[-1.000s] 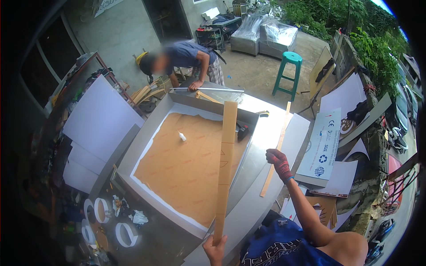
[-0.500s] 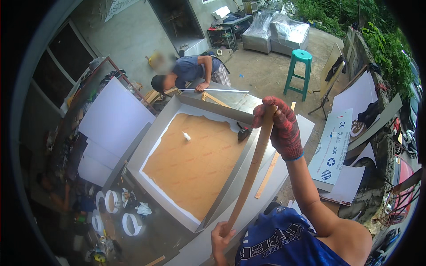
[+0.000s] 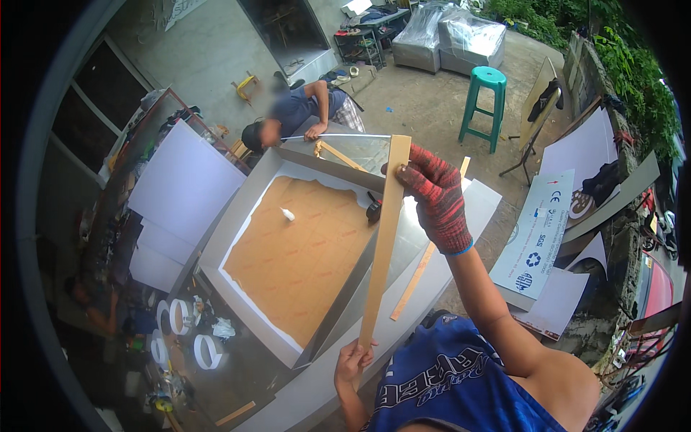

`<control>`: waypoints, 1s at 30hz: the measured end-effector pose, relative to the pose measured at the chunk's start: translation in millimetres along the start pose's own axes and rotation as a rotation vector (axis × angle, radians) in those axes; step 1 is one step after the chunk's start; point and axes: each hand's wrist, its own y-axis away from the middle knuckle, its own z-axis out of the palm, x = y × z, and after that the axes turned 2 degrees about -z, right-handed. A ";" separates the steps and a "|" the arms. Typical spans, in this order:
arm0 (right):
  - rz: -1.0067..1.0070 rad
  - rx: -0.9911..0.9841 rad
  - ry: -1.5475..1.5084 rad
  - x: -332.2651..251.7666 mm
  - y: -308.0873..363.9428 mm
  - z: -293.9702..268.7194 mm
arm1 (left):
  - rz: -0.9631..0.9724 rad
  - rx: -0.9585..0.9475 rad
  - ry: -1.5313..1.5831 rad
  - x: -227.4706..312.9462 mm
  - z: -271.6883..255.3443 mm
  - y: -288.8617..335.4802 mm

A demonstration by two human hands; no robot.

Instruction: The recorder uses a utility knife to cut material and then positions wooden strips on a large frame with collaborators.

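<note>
A long flat wooden strip (image 3: pixel 382 248) stands tilted in front of me, its broad face toward me. My right hand (image 3: pixel 437 198), in a red and dark knitted glove, pinches it near the top end. Bare, my left hand (image 3: pixel 350 362) grips the bottom end close to my body. Behind the strip lies a shallow square box frame (image 3: pixel 243 214) with grey walls, white inner edges and a brown sheet (image 3: pixel 302 255) across its inside. On that sheet rests a small white bottle (image 3: pixel 287 214). A black tool (image 3: pixel 373 209), partly behind the strip, sits at the box's right side.
Another wooden strip (image 3: pixel 412 281) lies on the grey panel to the right. Across the table a person (image 3: pixel 302 108) leans over a thin white strip. A green stool (image 3: pixel 489 78) stands beyond; white sheets (image 3: pixel 183 180) lean at left, printed boards (image 3: pixel 536 237) at right.
Both hands have shifted left with the wooden strip, which is turned so its broad face shows and stands more upright. My view has also moved slightly.
</note>
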 end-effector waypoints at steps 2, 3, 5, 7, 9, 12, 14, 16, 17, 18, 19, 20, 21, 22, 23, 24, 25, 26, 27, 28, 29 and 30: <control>-0.020 0.015 0.007 -8.4 0.9 -2.6 | -0.017 -0.009 0.013 -3.5 -0.2 0.4; -0.045 0.026 -0.008 -11.8 0.8 -3.7 | -0.032 -0.021 0.019 -5.1 -0.7 1.3; -0.069 0.038 -0.024 -15.9 0.5 -8.9 | -0.049 -0.032 0.025 -6.1 0.6 2.8; -0.105 0.053 -0.017 -17.4 -2.2 -14.0 | -0.050 -0.030 -0.012 -3.6 1.8 4.9; -0.089 0.053 -0.022 -17.8 -6.3 -18.6 | -0.025 0.018 -0.098 2.8 5.7 5.9; -0.074 0.058 -0.039 -17.3 -11.7 -28.9 | -0.030 0.063 -0.165 10.5 2.7 13.0; -0.088 0.103 -0.054 -10.2 -17.6 -37.6 | -0.041 0.109 -0.214 25.1 6.1 17.5; -0.085 0.088 -0.057 -7.4 -20.8 -40.1 | -0.038 0.109 -0.226 35.7 6.3 21.6; -0.099 0.073 -0.051 -8.0 -21.2 -39.5 | -0.014 0.116 -0.209 38.4 6.1 23.1; -0.115 0.057 -0.047 -9.1 -21.1 -38.8 | 0.011 0.123 -0.193 40.8 7.2 24.1; -0.107 0.052 -0.047 -9.6 -20.4 -38.0 | 0.029 0.157 -0.158 43.2 9.5 25.1; -0.115 0.040 0.011 -10.9 -19.8 -37.2 | 0.028 0.164 -0.153 43.6 9.3 26.4; -0.125 0.029 0.069 -12.4 -19.4 -36.7 | 0.028 0.187 -0.191 44.3 8.4 27.9; -0.133 0.019 0.126 -12.4 -18.0 -36.6 | 0.025 0.210 -0.228 44.9 7.4 30.3; -0.128 0.016 0.126 -12.4 -19.0 -37.7 | 0.020 0.216 -0.239 46.6 7.0 31.8; -0.102 0.054 0.104 -13.0 -22.2 -39.8 | 0.018 0.219 -0.236 46.7 5.5 32.8; -0.076 0.092 0.080 -13.3 -24.9 -41.1 | 0.025 0.221 -0.264 46.3 3.0 33.3; -0.073 0.090 0.080 -12.5 -25.8 -42.5 | 0.031 0.222 -0.291 46.3 2.0 33.8; -0.089 0.064 0.067 -10.7 -26.4 -44.1 | 0.035 0.241 -0.298 47.7 3.5 34.5; -0.102 0.028 0.050 -9.7 -26.9 -42.5 | 0.037 0.253 -0.293 47.9 5.3 36.6; -0.093 0.016 0.046 -9.5 -25.9 -40.6 | 0.046 0.265 -0.277 48.0 7.0 39.2; -0.061 0.002 -0.060 -10.0 -23.5 -38.0 | 0.051 0.280 -0.260 47.9 9.0 42.1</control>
